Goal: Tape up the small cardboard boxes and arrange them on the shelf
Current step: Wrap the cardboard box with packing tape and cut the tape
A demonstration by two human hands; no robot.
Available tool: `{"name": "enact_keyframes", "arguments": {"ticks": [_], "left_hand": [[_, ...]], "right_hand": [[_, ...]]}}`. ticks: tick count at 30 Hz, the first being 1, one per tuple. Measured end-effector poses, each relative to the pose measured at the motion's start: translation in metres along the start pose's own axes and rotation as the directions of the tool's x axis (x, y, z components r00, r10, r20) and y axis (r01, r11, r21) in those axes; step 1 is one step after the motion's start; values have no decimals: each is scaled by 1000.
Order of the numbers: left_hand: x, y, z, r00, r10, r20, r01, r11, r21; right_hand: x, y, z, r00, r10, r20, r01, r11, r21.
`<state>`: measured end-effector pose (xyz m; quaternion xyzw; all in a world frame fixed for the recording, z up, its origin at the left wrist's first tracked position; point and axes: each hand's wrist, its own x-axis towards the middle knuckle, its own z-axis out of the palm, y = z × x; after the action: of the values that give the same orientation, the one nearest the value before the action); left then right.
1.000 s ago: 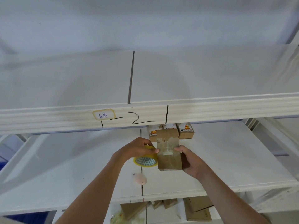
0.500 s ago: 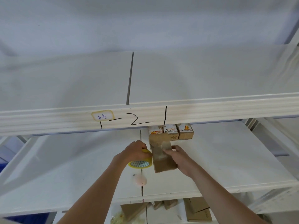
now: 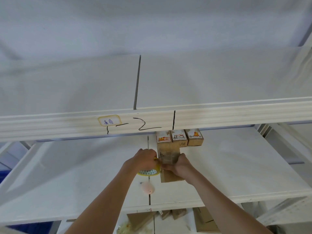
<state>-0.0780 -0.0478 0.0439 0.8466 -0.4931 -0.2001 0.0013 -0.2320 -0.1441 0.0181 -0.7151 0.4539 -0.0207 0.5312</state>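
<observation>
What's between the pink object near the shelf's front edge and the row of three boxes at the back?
In the head view: the cardboard box being taped, the tape roll and both hands, left hand, right hand.

Two bare forearms reach up from the near edge, with no sleeve showing on either. The left hand (image 3: 146, 160) and right hand (image 3: 179, 164) wear no gloves, and no rings or watch show on them.
</observation>
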Motion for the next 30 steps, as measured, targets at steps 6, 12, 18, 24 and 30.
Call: {"name": "enact_keyframes", "arguments": {"ticks": [6,12,18,24,30], "left_hand": [[-6,1,-2,990,30,138,-19,997,-77],[-7,-3,-5,988,70,137,-56,994,-98],[-8,1,-4,994,87,66,-77,988,-136],[-9,0,-1,997,64,44,-54,982,-183],[-8,-2,4,999,36,28,-30,979,-201]], "right_hand": [[4,2,3,999,42,-34,-45,993,-111],[6,0,5,997,52,-63,-60,990,-124],[2,-2,9,986,5,-166,-38,980,-197],[-8,-6,3,974,-117,-193,63,963,-263],[-14,-1,-2,973,-112,-202,51,957,-286]]}}
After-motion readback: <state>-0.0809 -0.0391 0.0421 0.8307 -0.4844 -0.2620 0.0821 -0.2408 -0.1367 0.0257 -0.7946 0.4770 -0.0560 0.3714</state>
